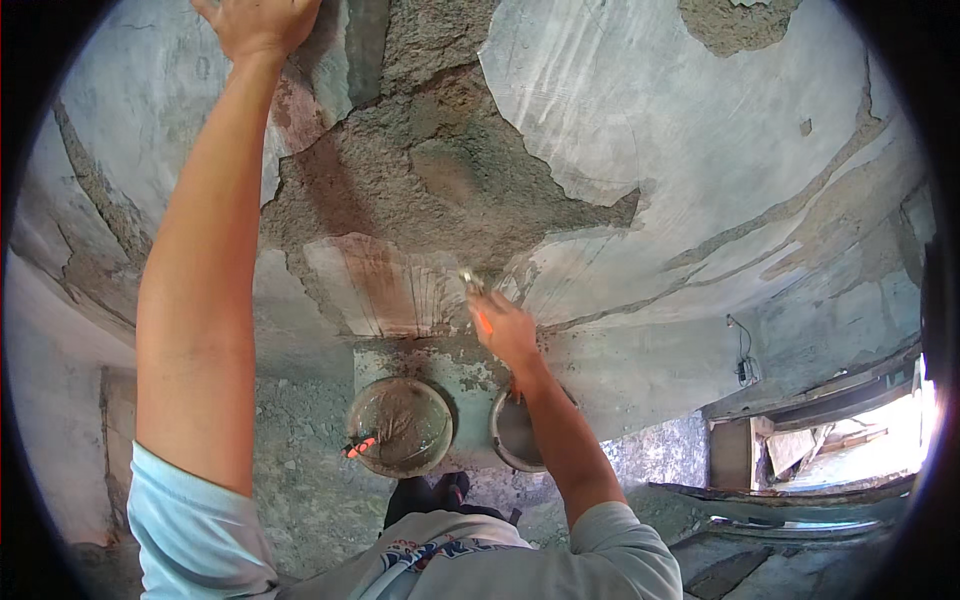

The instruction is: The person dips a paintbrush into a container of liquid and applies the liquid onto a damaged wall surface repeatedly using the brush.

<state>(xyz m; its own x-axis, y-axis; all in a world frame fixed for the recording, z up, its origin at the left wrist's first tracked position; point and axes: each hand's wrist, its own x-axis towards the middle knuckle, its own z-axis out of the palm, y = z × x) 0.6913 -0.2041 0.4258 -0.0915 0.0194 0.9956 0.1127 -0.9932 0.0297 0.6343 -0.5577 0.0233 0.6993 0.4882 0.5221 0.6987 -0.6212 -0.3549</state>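
Note:
My left hand point(262, 28) is raised to the plaster wall point(590, 90) at the upper left, its fingertips cut off by the picture's edge. The fingers that show are spread, with nothing seen in them. Near the middle, my right hand point(507, 328) is closed around an orange-handled hand tool point(484, 322) with a shiny metal part. The tool's working end meets the lower edge of a rough, bare patch point(450, 190), where its exact shape is hard to make out. Wet-looking streaks point(400, 290) run down the wall beside it.
Below stands a round bucket point(447, 440) with murky contents and an orange-and-black handle point(358, 447) at its rim. A second bucket point(497, 440) is partly behind my right forearm. A cable with a small box point(747, 372) hangs at right, near a bright opening point(850, 440).

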